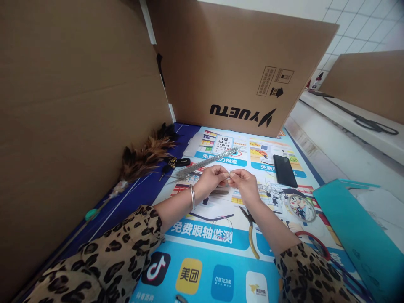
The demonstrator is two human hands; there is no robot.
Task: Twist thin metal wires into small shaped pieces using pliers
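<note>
My left hand [213, 180] and my right hand [244, 184] meet fingertip to fingertip over the printed sheet [271, 248]. Both are closed in a pinch. Something small and pale shows between the fingertips, too tiny to name. Just beyond my left hand lies a bundle of thin metal wires [205, 163], slanting up to the right. Pliers with yellow handles [251, 233] rest under my right forearm. A thin wire loop [223, 227] lies nearer to me. To the right of my right hand is a tangle of fine wire [273, 195].
Cardboard panels [227, 75] wall off the left and back. A black phone [285, 170], a clear round dish [302, 207], a red-handled tool [315, 242] and a teal box [356, 227] are on the right. A feather duster [145, 153] and a key fob [182, 162] lie left.
</note>
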